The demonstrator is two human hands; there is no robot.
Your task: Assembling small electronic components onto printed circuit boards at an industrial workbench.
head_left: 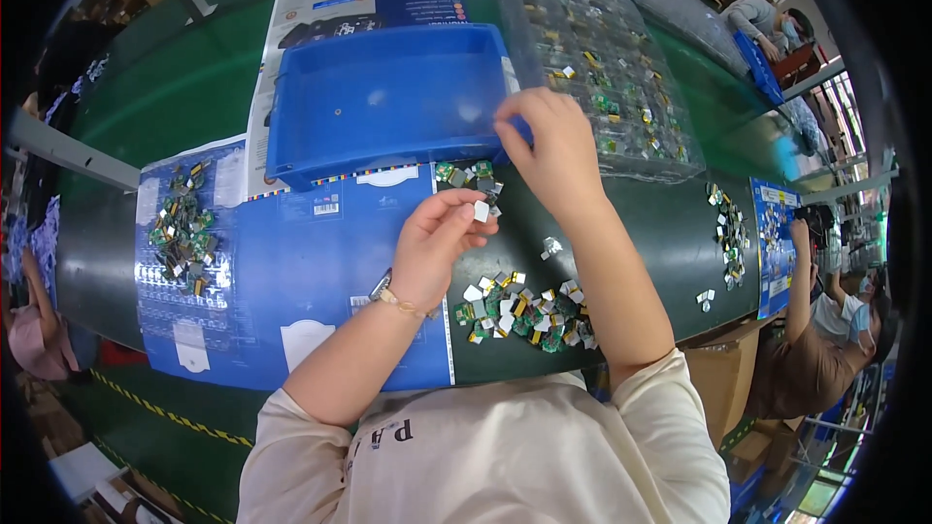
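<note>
My left hand (439,238) pinches a small part with a white square face (481,212) between thumb and fingertips. It is held above the dark green tabletop, beside a small pile of circuit boards (472,175) with grey and white squares. My right hand (553,141) is raised by the right end of a blue plastic bin (388,154), thumb and index finger curled together. Whatever may be between those fingertips is too small to make out. Between my forearms lies a larger heap of small circuit boards (524,313) with white, grey and yellow parts.
Clear plastic trays (616,68) filled with boards are stacked at the back right. More boards lie on a clear tray (184,233) at the left, over blue printed card (291,281). A loose cluster (728,228) lies right. Co-workers sit at both sides.
</note>
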